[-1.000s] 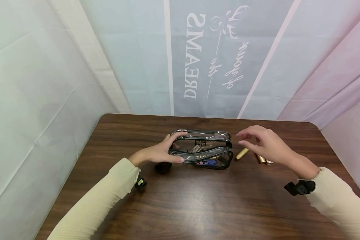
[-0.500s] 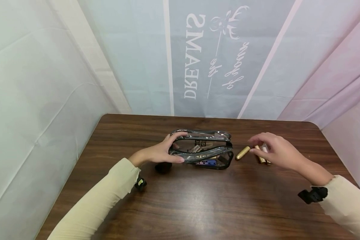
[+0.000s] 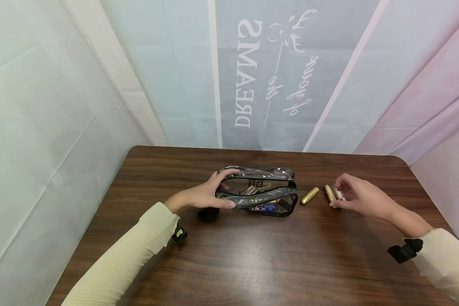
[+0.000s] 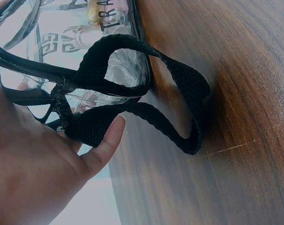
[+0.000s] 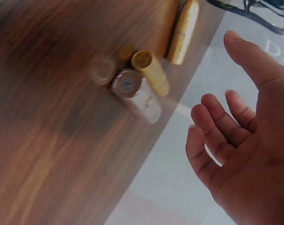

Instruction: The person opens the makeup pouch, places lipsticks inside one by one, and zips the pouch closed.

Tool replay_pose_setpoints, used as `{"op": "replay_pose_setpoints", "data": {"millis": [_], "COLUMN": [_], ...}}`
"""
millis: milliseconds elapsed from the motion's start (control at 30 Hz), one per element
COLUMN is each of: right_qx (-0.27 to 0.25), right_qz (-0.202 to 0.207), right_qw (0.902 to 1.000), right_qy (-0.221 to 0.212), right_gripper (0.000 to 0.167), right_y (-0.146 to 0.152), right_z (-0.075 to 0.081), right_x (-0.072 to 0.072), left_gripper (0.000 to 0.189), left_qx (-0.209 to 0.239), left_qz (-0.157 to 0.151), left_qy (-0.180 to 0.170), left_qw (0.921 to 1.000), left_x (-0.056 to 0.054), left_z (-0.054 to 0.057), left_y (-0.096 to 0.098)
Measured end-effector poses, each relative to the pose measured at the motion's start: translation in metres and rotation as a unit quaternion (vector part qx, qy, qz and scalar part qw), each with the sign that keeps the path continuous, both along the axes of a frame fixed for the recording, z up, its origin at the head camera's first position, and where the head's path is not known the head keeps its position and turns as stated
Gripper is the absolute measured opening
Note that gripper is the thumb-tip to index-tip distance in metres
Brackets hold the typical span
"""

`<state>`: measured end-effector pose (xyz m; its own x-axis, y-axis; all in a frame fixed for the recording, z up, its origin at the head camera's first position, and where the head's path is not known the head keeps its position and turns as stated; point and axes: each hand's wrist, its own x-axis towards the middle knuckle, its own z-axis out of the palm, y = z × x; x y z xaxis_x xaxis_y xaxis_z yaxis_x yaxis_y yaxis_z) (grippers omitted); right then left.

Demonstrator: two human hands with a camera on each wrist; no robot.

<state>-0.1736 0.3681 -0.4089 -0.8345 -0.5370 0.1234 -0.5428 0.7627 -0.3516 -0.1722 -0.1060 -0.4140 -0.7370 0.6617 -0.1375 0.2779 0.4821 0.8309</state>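
Note:
My left hand [image 3: 199,195] grips the left end of a clear cosmetic pouch [image 3: 265,196] with black trim, its top gaping. Inside lie several small items, partly hidden, one of them blue. In the left wrist view, the thumb presses beside the pouch's black strap [image 4: 188,89]. My right hand [image 3: 367,199] hovers around two lipstick tubes at the right. One is gold [image 3: 330,193]; the other is pale and shiny [image 5: 139,98]. The right wrist view shows its fingers loosely bent, apart from the tubes. Another gold lipstick [image 3: 310,196] lies between pouch and right hand.
Everything rests on a dark brown wooden table [image 3: 229,263]. A pale fabric backdrop [image 3: 187,76] with mirrored lettering stands behind its far edge. More light cloth [image 3: 61,140] hangs along the left side. The black strap lies left of the pouch.
My right hand has moved right and toward me, from beside the pouch opening to the two lipstick tubes. The left hand and pouch have stayed in place.

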Motion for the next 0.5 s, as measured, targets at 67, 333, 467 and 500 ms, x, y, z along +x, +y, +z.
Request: {"op": "replay_pose_setpoints", "data": {"millis": [67, 333, 467, 500], "right_qx": [-0.002, 0.018, 0.029, 0.029], "right_qz": [-0.003, -0.032, -0.044, -0.048], "right_qw": [1.0, 0.9992, 0.9978, 0.9974], "right_qy": [-0.001, -0.017, -0.041, -0.045], "right_gripper": [0.045, 0.062, 0.072, 0.073], "right_y": [0.004, 0.018, 0.025, 0.026], "right_z": [-0.004, -0.017, -0.025, -0.027], "right_x": [-0.001, -0.004, -0.007, -0.007], "left_gripper": [0.09, 0.091, 0.09, 0.09], "left_qx": [0.002, 0.002, 0.0, 0.001], "left_qz": [0.0, 0.001, 0.001, 0.001], "left_qy": [-0.002, -0.005, -0.006, -0.006], "left_qw": [1.0, 1.0, 1.0, 1.0], "left_x": [0.0, 0.0, 0.0, 0.0], "left_z": [0.001, 0.001, 0.001, 0.001], "left_y": [0.0, 0.0, -0.001, -0.001]}}
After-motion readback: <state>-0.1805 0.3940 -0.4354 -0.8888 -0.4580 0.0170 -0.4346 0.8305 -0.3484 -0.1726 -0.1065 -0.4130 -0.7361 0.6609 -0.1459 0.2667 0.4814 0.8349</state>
